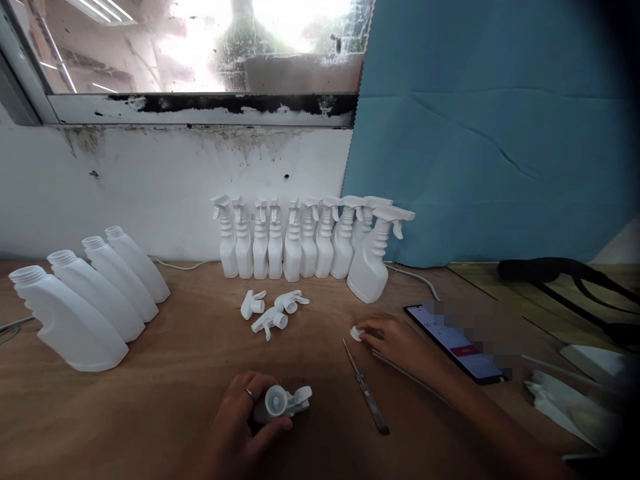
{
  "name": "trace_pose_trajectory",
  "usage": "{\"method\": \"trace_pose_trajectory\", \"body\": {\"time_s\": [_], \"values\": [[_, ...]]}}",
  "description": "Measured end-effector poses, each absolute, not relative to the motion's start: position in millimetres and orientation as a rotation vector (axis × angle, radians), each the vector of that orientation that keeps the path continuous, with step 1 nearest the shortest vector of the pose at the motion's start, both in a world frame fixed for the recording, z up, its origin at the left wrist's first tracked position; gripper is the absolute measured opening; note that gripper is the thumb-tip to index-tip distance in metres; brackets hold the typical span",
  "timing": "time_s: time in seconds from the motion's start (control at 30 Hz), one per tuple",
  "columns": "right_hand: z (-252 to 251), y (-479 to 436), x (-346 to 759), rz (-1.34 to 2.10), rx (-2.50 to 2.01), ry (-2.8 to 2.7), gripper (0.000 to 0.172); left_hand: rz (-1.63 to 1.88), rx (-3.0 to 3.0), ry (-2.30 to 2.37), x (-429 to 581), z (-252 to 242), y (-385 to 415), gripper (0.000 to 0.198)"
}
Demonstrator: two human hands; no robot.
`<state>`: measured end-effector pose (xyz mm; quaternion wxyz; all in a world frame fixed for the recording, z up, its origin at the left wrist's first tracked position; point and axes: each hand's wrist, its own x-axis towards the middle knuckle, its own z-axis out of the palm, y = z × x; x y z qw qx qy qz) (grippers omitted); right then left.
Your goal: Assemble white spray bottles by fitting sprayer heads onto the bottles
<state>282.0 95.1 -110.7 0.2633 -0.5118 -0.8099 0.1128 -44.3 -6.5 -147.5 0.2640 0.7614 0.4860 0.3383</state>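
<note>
At the lower middle, my left hand is closed around a white spray head, whose round open collar faces up and whose trigger points right. My right hand pinches the edge of a small white disc at the table surface. Just below that disc lies a thin metal tool, perhaps tweezers or a craft knife, slanting down to the right. Several loose white spray heads rest on the wooden table beyond my left hand.
Several white bottles with spray heads stand along the wall. Open bottles without heads stand at the left. A phone lies right of my right hand, with a black strap, plastic bags and a cable nearby.
</note>
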Motion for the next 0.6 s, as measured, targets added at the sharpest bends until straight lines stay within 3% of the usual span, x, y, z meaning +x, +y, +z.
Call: {"method": "trace_pose_trajectory", "body": {"time_s": [0.23,0.37,0.6], "values": [[-88.1,67.8,247.5,0.27,-1.259,-2.09,0.021,0.874,2.166,1.189,-44.4,-143.9,-7.4,0.024],[-88.1,33.4,195.1,0.344,-0.765,-2.179,0.014,0.854,2.194,1.179,-43.9,-147.1,-5.4,0.023],[-100.6,2.2,165.8,0.453,-0.647,-2.379,0.03,0.929,2.226,1.143,-44.8,-152.9,-2.7,0.018]]}}
